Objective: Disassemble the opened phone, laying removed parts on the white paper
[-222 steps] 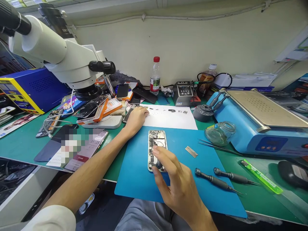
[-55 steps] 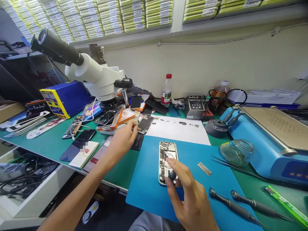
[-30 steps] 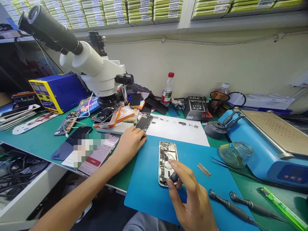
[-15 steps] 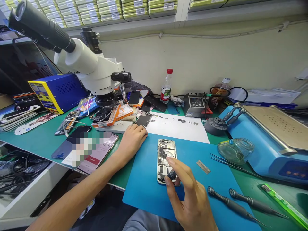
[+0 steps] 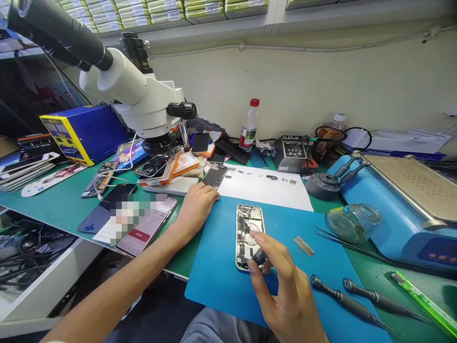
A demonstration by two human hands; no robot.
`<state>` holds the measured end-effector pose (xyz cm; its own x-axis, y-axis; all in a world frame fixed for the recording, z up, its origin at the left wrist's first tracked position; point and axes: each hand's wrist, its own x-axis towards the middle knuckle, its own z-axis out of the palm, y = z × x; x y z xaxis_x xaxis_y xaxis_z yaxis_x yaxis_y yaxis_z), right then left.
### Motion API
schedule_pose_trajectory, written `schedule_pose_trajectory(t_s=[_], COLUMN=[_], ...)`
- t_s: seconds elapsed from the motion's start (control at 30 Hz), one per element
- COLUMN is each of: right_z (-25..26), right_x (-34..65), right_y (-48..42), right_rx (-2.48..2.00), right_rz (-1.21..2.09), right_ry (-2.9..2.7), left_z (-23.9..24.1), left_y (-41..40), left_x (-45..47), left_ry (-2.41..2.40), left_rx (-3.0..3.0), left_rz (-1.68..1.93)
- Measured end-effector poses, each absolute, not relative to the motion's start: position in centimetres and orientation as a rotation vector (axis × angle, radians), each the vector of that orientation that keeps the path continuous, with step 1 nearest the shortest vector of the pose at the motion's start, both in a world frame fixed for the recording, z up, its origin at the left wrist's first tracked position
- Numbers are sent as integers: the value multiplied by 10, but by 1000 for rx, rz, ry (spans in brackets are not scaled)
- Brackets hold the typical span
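Observation:
On the blue mat lies an opened smartphone with its inner parts exposed. My right hand is over its lower right side, thumb and fingers pinching a short dark screwdriver. The driver's tip is hidden, so contact with a screw cannot be seen. My left hand rests palm down at the mat's upper left edge, fingers lying on the surface, with nothing visible in it. Just beyond its fingers lies a dark phone panel. Small loose parts dot a white sheet behind the mat.
Two pen-like screwdrivers, tweezers and a thin metal piece lie at right. A glass jar stands near a blue heating plate. A microscope and a lit phone are at left.
The view has shifted slightly, so the scene sits a little to the right. Both hands keep nearly the same places; the right still pinches the screwdriver over the phone.

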<state>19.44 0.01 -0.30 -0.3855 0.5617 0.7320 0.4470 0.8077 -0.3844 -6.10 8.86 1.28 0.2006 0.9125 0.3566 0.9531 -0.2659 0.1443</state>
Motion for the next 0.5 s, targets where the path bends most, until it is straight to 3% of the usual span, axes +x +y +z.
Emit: schedule_pose_trajectory(t_s=[0.5], right_z=[-3], right_x=[194], right_y=[0], right_rx=[-734], right_rz=[159], right_ry=[-2039], left_z=[4], left_y=[91], left_x=[-67], left_ry=[-1824], left_rx=[-2333], left_rz=[-715])
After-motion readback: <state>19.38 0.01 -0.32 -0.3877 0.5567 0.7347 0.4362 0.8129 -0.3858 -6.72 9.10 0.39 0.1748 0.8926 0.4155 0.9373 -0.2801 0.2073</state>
